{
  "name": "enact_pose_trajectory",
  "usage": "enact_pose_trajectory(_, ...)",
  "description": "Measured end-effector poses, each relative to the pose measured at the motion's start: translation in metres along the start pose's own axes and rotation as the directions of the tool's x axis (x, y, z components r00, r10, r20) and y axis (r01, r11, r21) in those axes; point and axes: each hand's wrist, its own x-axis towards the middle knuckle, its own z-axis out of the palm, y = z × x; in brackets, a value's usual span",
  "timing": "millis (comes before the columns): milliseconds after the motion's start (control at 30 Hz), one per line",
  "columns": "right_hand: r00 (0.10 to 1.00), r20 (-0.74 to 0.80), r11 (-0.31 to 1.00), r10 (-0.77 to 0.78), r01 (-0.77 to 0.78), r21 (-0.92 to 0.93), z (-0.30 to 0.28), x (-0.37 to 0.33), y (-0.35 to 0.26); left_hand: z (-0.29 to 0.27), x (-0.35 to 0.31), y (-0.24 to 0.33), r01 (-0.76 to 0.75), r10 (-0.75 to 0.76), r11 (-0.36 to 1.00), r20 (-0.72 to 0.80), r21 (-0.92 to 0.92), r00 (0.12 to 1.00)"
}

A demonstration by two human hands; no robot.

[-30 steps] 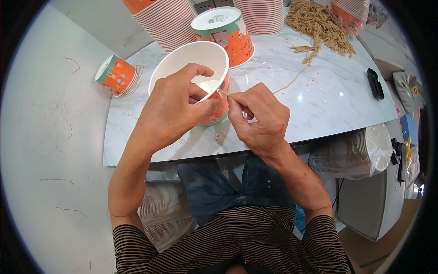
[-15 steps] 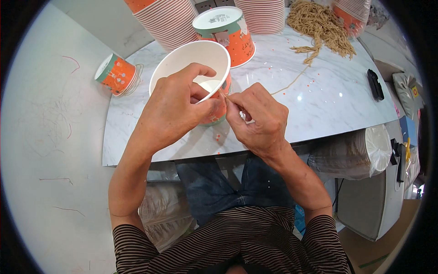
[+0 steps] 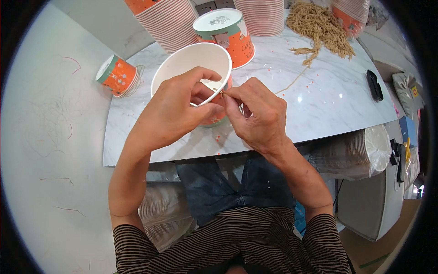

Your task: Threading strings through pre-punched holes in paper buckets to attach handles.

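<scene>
A white-lined paper bucket with an orange and green outside stands tilted in front of me on the table. My left hand grips its right wall, with fingers inside the rim and the thumb outside. Close to that thumb, my right hand pinches a thin tan string against the bucket's outer wall just under the rim. From there the string trails right to a tangled pile of tan strings. A small bit of tan shows inside the bucket by my left fingers. The exact pinch point is partly hidden.
An upside-down orange bucket stands just behind, with tall stacks of nested buckets farther back. Left, against the wall, lies a bucket with string loops. A black object sits near the right edge; orange specks dot the marble tabletop.
My right fingertips have moved slightly up and left, tighter against the bucket wall. A small tan bit now shows inside the bucket. My left hand keeps its grip.
</scene>
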Motion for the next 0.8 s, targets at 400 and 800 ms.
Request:
enact_pose_trajectory(400, 0.997, 0.063, 0.999, -0.040, 0.041, -0.015, -0.006, 0.004, 0.000, -0.015, 0.012, -0.009, -0.105, 0.100, 0.994, 0.136, 0.032, 0.986)
enact_pose_trajectory(800, 0.825, 0.431, 0.779, 0.364, -0.524, 0.345, -0.007, -0.009, 0.007, -0.030, 0.008, -0.022, 0.109, -0.112, 0.983, -0.013, -0.147, 0.994)
